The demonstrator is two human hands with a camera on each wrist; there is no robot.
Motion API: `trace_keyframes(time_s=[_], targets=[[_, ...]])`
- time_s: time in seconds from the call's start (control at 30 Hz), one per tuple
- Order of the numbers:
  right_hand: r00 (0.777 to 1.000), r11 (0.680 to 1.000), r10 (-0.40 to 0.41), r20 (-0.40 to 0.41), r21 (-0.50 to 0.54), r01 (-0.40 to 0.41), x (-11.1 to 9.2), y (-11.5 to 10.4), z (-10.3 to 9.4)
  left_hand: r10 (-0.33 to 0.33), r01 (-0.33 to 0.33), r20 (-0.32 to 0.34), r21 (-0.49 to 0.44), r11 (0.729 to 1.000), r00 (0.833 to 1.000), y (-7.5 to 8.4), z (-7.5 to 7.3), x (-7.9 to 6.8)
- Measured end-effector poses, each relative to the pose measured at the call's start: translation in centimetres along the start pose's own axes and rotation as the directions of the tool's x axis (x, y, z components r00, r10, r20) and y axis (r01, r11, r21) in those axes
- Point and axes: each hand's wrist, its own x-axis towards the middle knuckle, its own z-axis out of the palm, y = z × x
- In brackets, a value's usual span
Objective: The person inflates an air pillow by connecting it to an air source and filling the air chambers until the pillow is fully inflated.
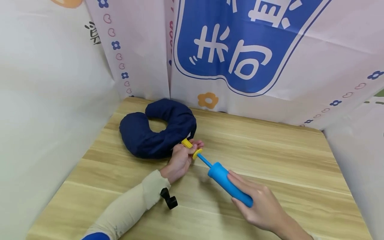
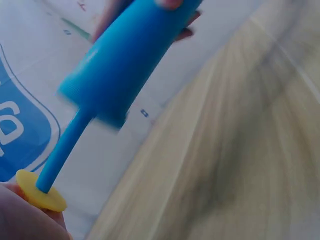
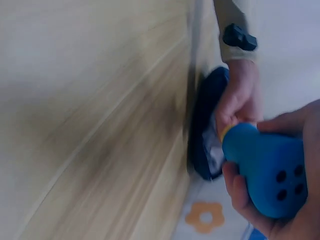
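A navy U-shaped neck pillow (image 1: 159,131) lies at the back left of the wooden table, looking filled out. Against its near right edge is the yellow ribbed end (image 1: 187,143) of a hand air pump, whose blue barrel (image 1: 229,183) slants down to the right. My left hand (image 1: 181,158) grips the pump's yellow end beside the pillow, just behind its round yellow flange (image 2: 41,191). A stretch of thin blue rod shows between flange and barrel. Around the barrel my right hand (image 3: 280,175) is wrapped; several dark holes mark the barrel's end there. The join between pump and pillow is hidden.
The wood-grain table (image 1: 270,150) ends at a printed white curtain (image 1: 300,66) behind. White sheets (image 1: 54,83) hang at the left and right sides. A small black clip (image 1: 169,199) is fixed at the left wrist's sleeve.
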Motion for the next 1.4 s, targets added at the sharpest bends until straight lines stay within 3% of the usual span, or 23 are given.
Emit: trace_keyframes(time_s=[0.2,0.33,0.53,0.8,0.87,0.97,1.03,1.13,1.27,1.4], targets=[[0.996,0.996,0.082,0.025,0.029,-0.083,-3.3,-0.7,-3.1,-0.016,0.016,0.013,-0.007,1.000,1.000,0.7,0.0,0.2],[0.987,0.987,0.162,-0.024,-0.020,-0.162,-3.8,-1.8,-3.8,-0.002,0.003,0.011,-0.040,0.999,1.000,0.4,0.4,0.5],[0.994,0.992,0.013,-0.108,-0.123,-0.026,-0.6,-2.8,-1.6,0.035,-0.037,-0.041,-0.043,0.998,0.999,-0.4,0.7,-0.3],[0.991,0.992,-0.009,-0.130,-0.127,-0.007,4.8,-2.7,2.6,0.054,-0.056,-0.063,-0.037,0.998,0.997,-1.0,0.4,-0.9],[0.989,0.992,-0.031,-0.142,-0.122,0.014,5.4,-2.2,3.3,0.045,-0.047,-0.058,-0.033,0.998,0.997,-1.1,0.6,-0.8],[0.987,0.995,-0.035,-0.155,-0.099,0.020,5.7,-1.5,3.6,0.048,-0.048,0.001,-0.010,0.999,0.999,-1.0,0.9,-0.4],[0.989,0.996,-0.040,-0.143,-0.089,0.027,5.3,-1.1,3.3,0.053,-0.052,0.034,-0.022,0.998,0.998,-0.9,0.9,0.0],[0.995,0.998,-0.034,-0.099,-0.062,0.028,3.9,-0.6,2.2,0.037,-0.035,0.028,-0.056,0.998,0.999,-0.4,0.8,0.3],[0.998,0.999,-0.027,-0.059,-0.029,0.026,0.7,-0.3,0.0,-0.028,0.030,0.027,-0.090,0.995,0.999,0.0,0.6,0.3],[0.999,0.999,0.035,-0.022,0.013,-0.035,-2.3,-0.3,-2.2,-0.038,0.043,0.063,-0.088,0.995,0.997,0.2,0.5,0.3]])
